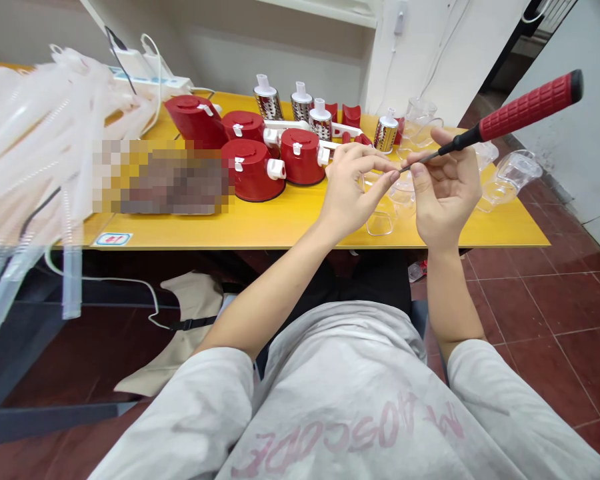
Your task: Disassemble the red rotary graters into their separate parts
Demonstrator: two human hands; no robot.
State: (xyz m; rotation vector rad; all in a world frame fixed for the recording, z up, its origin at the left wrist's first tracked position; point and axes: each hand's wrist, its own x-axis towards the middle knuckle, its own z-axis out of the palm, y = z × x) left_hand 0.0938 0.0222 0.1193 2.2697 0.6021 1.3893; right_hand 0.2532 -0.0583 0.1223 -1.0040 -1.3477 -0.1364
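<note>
A screwdriver (527,109) with a ribbed red handle and black end slants across my right hand (447,190). The thumb and fingers of that hand pinch its thin metal shaft, while the handle sticks out to the upper right. At the tip, the thumb and fingertips of my left hand (360,183) are pressed together. Whatever sits between them is too small to make out. Both hands are raised over the table's front part. Beneath and behind them lie clear plastic parts (380,225). Red round housings (300,157) with white latches stand just left of my left hand.
Metal grater drums (267,100) with white stems stand at the back of the yellow table (300,227). More clear plastic cups (513,177) are on the right. Plastic bags (35,133) and a power strip (175,85) occupy the left. Part of the table is pixelated.
</note>
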